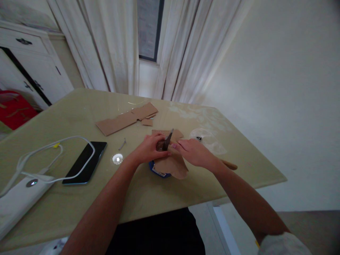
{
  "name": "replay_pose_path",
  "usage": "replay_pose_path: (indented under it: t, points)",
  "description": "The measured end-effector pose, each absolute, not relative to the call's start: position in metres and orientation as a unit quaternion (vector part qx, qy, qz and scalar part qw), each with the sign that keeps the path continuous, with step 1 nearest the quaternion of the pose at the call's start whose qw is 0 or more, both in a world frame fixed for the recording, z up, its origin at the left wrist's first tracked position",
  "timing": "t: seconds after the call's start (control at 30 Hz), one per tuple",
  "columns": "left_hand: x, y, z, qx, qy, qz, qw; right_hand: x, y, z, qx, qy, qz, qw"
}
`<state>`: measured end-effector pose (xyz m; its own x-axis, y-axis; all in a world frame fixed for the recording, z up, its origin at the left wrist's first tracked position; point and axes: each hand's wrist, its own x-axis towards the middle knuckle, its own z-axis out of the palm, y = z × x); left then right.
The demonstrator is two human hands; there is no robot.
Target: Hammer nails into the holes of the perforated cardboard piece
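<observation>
My right hand [195, 150] is closed round a hammer, close to its head. The hammer's dark metal head [167, 140] has a tapered end pointing up, and its wooden handle [230, 164] comes out past my right wrist. My left hand [150, 148] curls round a brown cardboard piece [172, 164], with fingers and thumb on either side of the hammer head. The cardboard looks bent, and part of it is dotted with small holes. Beneath it a blue object [156, 170] with a white label shows in part. What lies under the hammer head is hidden.
Flat cardboard strips [124, 122] lie farther back on the table [143, 198]. Loose nails [122, 144] and a round shiny disc [117, 158] are to the left, near a black phone [86, 163], white cable and power bank [26, 194]. Small dark nails [199, 138] rest on clear plastic at right.
</observation>
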<state>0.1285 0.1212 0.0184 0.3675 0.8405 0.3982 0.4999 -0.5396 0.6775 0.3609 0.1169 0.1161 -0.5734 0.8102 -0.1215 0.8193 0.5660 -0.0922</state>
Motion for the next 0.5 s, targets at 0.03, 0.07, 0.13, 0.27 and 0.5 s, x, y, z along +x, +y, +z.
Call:
replay_pose_path:
  t: [0.03,0.07,0.13,0.27,0.5]
  points:
    - [0.129,0.121,0.017,0.791,0.422,0.377,0.232,0.363,0.119,0.117,0.458,0.885,-0.075,0.028]
    - [0.129,0.122,0.015,0.788,0.422,0.381,0.236,0.365,0.121,0.118,0.464,0.882,-0.086,0.010]
    - [0.130,0.122,0.013,0.779,0.419,0.397,0.246,0.373,0.130,0.119,0.481,0.866,-0.117,-0.063]
    - [0.130,0.122,0.012,0.743,0.427,0.457,0.237,0.388,0.156,0.112,0.500,0.793,-0.128,-0.322]
    - [0.105,0.126,0.013,0.587,0.698,0.409,0.029,0.388,0.188,0.086,0.420,0.552,-0.205,-0.690]
